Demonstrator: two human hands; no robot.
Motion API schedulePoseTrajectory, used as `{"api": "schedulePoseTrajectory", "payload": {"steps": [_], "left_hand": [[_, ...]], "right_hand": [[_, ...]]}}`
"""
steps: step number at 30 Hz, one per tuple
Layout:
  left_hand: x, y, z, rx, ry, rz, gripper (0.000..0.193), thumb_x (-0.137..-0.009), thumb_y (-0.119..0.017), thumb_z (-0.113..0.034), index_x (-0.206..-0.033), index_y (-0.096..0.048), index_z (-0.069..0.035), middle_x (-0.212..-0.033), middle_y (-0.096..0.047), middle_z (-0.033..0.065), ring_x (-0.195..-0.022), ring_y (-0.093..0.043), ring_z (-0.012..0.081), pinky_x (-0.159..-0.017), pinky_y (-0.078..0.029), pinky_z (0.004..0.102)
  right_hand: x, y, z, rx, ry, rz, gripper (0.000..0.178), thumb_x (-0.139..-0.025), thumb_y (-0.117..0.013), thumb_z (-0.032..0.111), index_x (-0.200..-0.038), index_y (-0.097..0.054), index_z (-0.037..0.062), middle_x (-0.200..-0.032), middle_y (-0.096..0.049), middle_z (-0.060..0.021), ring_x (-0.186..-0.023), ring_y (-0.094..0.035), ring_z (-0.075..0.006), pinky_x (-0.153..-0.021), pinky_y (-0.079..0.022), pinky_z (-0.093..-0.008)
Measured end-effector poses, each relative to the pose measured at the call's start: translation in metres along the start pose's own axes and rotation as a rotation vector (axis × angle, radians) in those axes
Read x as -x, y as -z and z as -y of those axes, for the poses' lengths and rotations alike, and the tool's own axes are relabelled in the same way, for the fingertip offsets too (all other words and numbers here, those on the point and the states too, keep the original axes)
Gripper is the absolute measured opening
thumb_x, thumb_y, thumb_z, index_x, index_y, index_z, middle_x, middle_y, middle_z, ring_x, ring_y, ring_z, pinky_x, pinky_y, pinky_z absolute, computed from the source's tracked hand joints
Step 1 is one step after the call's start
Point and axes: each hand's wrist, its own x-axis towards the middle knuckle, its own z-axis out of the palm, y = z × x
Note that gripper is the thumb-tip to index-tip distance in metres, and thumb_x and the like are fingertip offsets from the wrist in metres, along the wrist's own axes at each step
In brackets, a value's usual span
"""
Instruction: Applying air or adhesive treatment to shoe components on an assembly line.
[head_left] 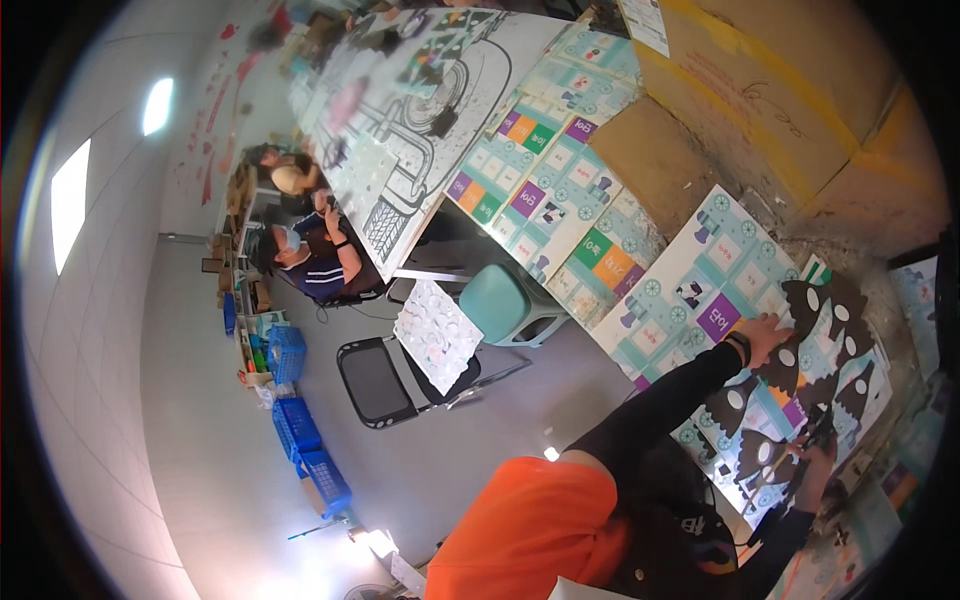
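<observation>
My left hand (765,340) lies on the printed board with its fingers stretched out. It touches the edge of a dark scalloped cut-out (780,368) with a pale oval on it. Below and to the right, my right hand (815,468) is closed around a black hand tool (822,428); its exact kind is too small to tell. Several more dark cut-outs (765,455) are spread over the sheets between and around my hands. Under them lies a pale teal printed board (660,325) with purple and orange blocks.
Large taped cardboard boxes (770,70) stand along the far right. More printed sheets (520,170) cover the table leftward. A teal stool (495,305) and a black folding chair (375,385) stand left of the table. Another person (310,260) sits at a white table (440,200).
</observation>
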Motion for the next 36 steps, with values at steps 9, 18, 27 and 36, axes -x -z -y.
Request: {"api": "schedulePoseTrajectory", "payload": {"steps": [9,18,27,36], "left_hand": [[0.054,-0.006,-0.034,0.002,0.065,-0.068,0.067,-0.07,-0.08,-0.022,-0.13,-0.052,-0.017,-0.119,-0.05,0.0189,-0.108,-0.054,0.0384,-0.087,-0.049,0.0448],[0.09,-0.015,-0.054,0.089,0.151,-0.078,0.068,-0.072,-0.078,-0.017,-0.133,-0.049,-0.018,-0.12,-0.048,0.0204,-0.113,-0.051,0.0404,-0.091,-0.047,0.0466],[0.073,0.001,-0.065,0.062,0.143,-0.045,0.066,-0.074,-0.076,-0.016,-0.133,-0.049,-0.016,-0.12,-0.049,0.0205,-0.115,-0.05,0.0407,-0.093,-0.046,0.0467],[0.079,0.002,-0.045,0.078,0.155,-0.067,0.066,-0.074,-0.076,-0.016,-0.134,-0.048,-0.017,-0.121,-0.049,0.0203,-0.115,-0.05,0.0411,-0.095,-0.045,0.0469]], "right_hand": [[0.067,0.023,0.008,0.026,-0.117,0.066,0.05,-0.061,-0.046,-0.004,-0.111,-0.049,-0.0006,-0.082,-0.059,-0.0122,-0.067,-0.061,-0.0264,-0.052,-0.056,-0.0349],[0.086,0.04,0.018,0.16,-0.14,0.099,0.044,-0.065,-0.045,0.004,-0.107,-0.056,0.0058,-0.076,-0.063,-0.0088,-0.05,-0.06,-0.0222,-0.038,-0.044,-0.0273],[0.086,0.041,0.025,0.113,-0.166,0.043,0.042,-0.066,-0.045,0.005,-0.107,-0.056,0.0064,-0.075,-0.063,-0.0083,-0.047,-0.058,-0.0214,-0.035,-0.037,-0.0267],[0.086,0.015,0.038,0.123,-0.174,0.063,0.037,-0.066,-0.046,0.004,-0.101,-0.056,0.0067,-0.072,-0.063,-0.0091,-0.045,-0.057,-0.021,-0.034,-0.036,-0.0255]]}}
